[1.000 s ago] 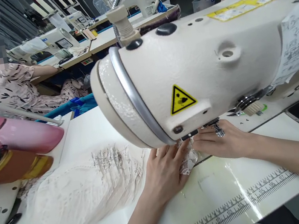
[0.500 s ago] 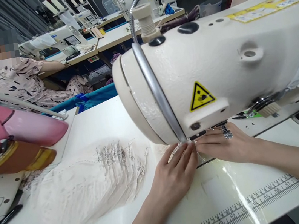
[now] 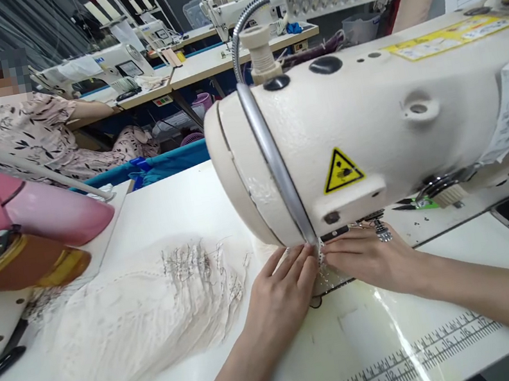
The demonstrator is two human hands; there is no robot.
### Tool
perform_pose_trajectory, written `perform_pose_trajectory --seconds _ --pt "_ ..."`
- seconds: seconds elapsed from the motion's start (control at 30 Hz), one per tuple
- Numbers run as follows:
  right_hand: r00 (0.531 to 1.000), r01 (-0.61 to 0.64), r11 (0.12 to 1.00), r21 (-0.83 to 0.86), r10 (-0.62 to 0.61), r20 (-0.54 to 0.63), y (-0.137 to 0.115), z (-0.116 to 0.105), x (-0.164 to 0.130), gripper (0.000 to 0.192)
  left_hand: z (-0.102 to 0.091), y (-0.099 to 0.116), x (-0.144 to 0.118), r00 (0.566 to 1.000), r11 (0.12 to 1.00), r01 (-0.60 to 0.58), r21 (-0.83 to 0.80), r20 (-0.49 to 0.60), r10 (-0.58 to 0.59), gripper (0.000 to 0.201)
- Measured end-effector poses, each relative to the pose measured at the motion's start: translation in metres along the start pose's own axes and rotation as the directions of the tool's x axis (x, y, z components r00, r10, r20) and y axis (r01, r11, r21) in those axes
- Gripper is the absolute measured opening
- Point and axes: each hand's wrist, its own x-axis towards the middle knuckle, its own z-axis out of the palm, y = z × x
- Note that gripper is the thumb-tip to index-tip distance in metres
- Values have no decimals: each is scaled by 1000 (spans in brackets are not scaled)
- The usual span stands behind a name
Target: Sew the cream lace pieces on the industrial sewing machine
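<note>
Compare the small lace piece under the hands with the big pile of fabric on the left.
The lace piece is small, mostly hidden under the sewing machine and pinned by the left hand and right hand. The fabric pile is large, stacked in layers, and untouched. Both are pale and lie on the white table.

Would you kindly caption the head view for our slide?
Both hands, left and right, press lace flat under a sewing machine.

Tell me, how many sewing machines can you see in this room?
3, maybe more hidden behind. The big cream machine stands right over the person's hands; a second machine is on the table by the seated co-worker; a third is further back.
</note>
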Motion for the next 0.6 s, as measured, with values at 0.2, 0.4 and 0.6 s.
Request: perform_pose_trajectory --seconds 0.2,0.4,0.6 --pt "1000 -15 996 -84 17 24 1 -2 1 25 2 -2 -1 1000 1000 24 3 18 -24 18" --pt "999 -31 973 -229 26 -25 -3 -10 6 18 2 2 1 999 999 46 25 4 -46 22" --pt "998 -64 930 -362 56 -32 1 -9 2 19 -1 8 2 998 998 60 37 15 -60 33"
